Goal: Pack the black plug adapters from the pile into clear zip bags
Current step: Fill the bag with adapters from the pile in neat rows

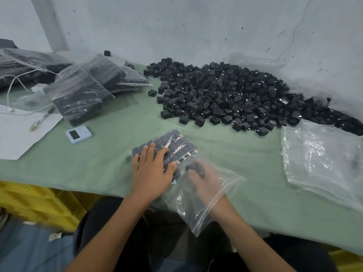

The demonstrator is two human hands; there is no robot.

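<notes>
Left hand lies flat with fingers spread, pressing down on the clear zip bag where rows of black plug adapters sit packed inside. I see the right hand only through the plastic, since it is inside the bag's open mouth. It is blurred, but its fingers curl round one loose adapter just beside the packed rows. The bag lies on the green cloth near the front edge, its mouth hanging over toward the person. Farther back, the pile of adapters spreads along the wall. Empty bags lie to the right, and filled bags are stacked at the left. A small timer sits near those, beside a white sheet with a pen on it.
</notes>
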